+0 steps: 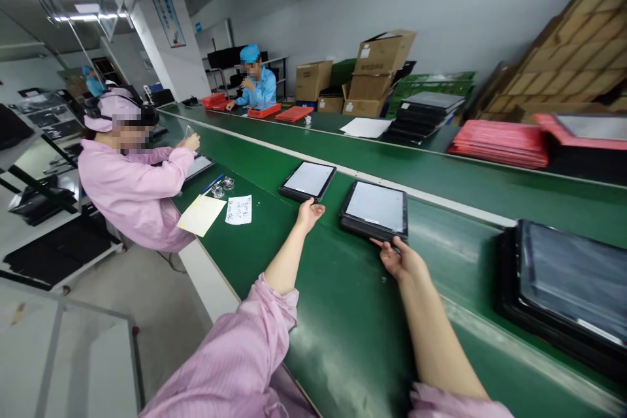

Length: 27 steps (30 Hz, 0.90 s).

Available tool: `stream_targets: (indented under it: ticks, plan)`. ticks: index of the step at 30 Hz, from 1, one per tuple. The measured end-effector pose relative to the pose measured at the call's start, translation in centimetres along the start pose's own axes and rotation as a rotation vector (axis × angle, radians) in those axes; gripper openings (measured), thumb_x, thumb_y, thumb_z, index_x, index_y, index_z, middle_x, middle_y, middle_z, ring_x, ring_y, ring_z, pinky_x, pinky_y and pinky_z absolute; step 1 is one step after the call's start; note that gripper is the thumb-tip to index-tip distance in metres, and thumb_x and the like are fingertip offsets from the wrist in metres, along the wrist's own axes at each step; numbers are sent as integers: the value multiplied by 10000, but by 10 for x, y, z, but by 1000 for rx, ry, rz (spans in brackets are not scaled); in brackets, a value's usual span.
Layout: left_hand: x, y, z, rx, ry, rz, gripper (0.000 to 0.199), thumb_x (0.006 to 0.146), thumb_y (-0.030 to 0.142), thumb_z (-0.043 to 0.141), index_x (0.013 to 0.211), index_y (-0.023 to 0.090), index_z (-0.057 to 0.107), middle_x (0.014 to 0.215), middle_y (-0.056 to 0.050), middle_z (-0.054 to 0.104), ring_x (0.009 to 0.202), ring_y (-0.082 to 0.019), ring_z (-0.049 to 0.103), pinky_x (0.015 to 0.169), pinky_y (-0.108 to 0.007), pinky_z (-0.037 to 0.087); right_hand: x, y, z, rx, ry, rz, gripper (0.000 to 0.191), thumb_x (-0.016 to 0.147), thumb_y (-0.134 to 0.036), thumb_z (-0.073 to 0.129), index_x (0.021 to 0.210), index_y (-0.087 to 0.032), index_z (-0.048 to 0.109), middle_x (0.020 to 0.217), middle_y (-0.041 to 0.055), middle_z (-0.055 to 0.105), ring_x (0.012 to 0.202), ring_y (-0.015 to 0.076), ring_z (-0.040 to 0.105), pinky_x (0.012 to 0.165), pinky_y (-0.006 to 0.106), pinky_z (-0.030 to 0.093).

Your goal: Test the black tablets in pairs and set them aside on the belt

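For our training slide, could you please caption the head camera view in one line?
Left hand near one black-framed tablet, right hand touching another tablet, on a green assembly-line belt.

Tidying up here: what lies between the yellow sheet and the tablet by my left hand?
A white handwritten note on the green mat, in the head view.

- A pink work smock (220, 372) of light, soft cloth falls into broad creases.
- Faint, fine lines run through the pink fabric.
- The left sleeve (277, 300) ends partway along the arm in a loose, bunched edge.
- The right sleeve (443, 403) shows only as a crumpled pink fold at the bottom of the view.
- The left forearm (289, 258) and right forearm (435, 333) are bare below the cuffs.
- The left hand (309, 214) and right hand (399, 260) are bare too, with no gloves.
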<state>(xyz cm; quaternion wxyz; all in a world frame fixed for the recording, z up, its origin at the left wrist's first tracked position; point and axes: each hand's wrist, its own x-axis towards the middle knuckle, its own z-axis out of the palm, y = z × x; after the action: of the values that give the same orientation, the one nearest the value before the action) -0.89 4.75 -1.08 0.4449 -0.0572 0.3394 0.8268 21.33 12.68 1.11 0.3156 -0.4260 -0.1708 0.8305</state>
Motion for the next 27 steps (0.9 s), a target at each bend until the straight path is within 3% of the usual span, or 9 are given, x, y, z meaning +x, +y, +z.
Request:
stream_targets:
  ticks: [14,22,27]
  plan:
    - [-19,2,-5,-16,-50,-66,301,983,259,488,770,93,620,634,-73,624,513,-115,567,729,-276,538,-8,12,-27,-11,-29,-100,274,1031,-150,316,873,-179,538,764,76,689,448,80,560,379,103,452]
    - [-33,-4,-9,47,-101,-81,339,988,249,469,739,86,629,612,-81,631,531,-120,572,777,-270,521,-8,18,-44,9,-35,-160,257,1018,-133,341,876,-190,548,740,48,695,417,82,549,363,115,445]
    - [-53,-8,-14,142,-156,-139,305,948,277,552,750,73,663,635,-100,659,584,-151,618,832,-293,503,-24,23,-53,44,-67,-193,275,1016,-109,323,869,-180,545,696,48,706,401,82,547,363,119,438]
